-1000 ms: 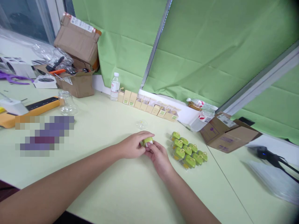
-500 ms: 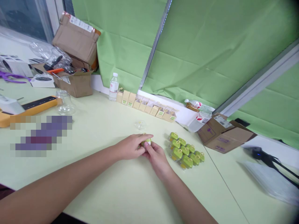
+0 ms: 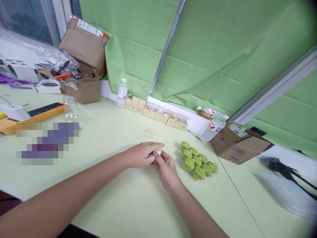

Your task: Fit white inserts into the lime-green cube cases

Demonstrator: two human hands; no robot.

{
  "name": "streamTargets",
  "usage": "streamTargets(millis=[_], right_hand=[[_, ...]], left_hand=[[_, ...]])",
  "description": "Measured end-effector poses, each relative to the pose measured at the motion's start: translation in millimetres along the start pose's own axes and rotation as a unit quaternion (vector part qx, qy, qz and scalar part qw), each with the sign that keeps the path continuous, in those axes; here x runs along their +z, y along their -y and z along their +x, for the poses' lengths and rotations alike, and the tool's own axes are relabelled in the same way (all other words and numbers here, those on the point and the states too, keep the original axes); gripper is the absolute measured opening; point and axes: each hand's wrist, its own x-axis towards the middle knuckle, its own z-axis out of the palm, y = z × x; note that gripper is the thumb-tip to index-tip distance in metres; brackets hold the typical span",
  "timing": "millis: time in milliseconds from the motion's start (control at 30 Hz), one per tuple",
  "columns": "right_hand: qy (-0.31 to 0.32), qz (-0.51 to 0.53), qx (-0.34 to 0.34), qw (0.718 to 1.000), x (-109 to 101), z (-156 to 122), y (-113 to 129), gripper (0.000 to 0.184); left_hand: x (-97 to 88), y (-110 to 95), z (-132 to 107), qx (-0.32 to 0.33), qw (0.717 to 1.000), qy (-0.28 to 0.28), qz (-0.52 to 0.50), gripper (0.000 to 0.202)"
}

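Note:
A small green cap (image 3: 158,150) with a white part is pinched between my hands over the middle of the table; the fingers cover much of it. My left hand (image 3: 143,155) closes on it from the left, forefinger stretched over its top. From the right, my right hand (image 3: 165,167) grips it with the thumb against the white part. Just beyond my fingers lies a small clear plastic piece (image 3: 150,133). To the right stand several small clear containers with green caps (image 3: 198,172), each cap bearing a pale loop.
Along the back runs a row of small open cartons (image 3: 158,114) beside a water bottle (image 3: 122,93). A clear flask (image 3: 71,110) and an orange power strip (image 3: 44,113) lie left. Cardboard boxes stand left (image 3: 86,91) and right (image 3: 237,145), with bottles (image 3: 211,129) near the right one.
The view has shifted slightly, so everything sits a little further right. Both hands keep hold of the green cap, with more of its white part showing.

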Motion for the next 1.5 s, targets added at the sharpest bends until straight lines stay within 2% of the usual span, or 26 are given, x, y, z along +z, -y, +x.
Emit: streamTargets(millis=[267,500,600,700,800,867,1000,1133,1300,1400,1500], right_hand=[[-0.045,-0.014,0.001,0.999,4,-1,0,0.008],[-0.033,-0.094,0.004,0.995,-9,3,6,0.011],[-0.026,-0.14,0.006,0.99,-12,3,7,0.015],[-0.026,-0.17,0.007,0.985,-12,4,7,0.017],[-0.023,-0.148,0.019,0.989,-13,5,6,0.018],[-0.017,-0.12,0.028,0.992,-13,5,7,0.017],[-0.033,-0.078,0.036,0.996,-15,4,8,0.022],[-0.052,-0.063,0.025,0.996,-16,4,9,0.021],[-0.095,-0.087,0.007,0.992,-18,8,8,0.019],[-0.099,-0.102,0.002,0.99,-20,10,5,0.019],[-0.096,-0.174,-0.055,0.979,-22,11,1,0.028]], left_hand=[[4.6,-4,0,-0.003,1.0,0.016,0.026,0.06],[4.2,-1,-4,-0.022,0.999,0.039,-0.019,0.066],[4.2,2,-5,-0.01,0.999,0.025,-0.041,0.071],[3.3,3,-3,0.011,0.997,0.022,-0.072,0.058],[1.9,3,-1,0.009,0.993,0.026,-0.116,0.038],[2.1,6,1,-0.009,0.991,0.014,-0.135,0.033],[4.7,15,3,-0.043,0.986,-0.031,-0.156,0.035],[4.4,19,4,-0.045,0.987,-0.066,-0.14,0.038],[3.7,23,5,-0.035,0.989,-0.113,-0.083,0.04],[5.6,26,5,-0.029,0.988,-0.141,-0.051,0.042],[7.5,27,6,-0.023,0.984,-0.172,-0.036,0.041]])
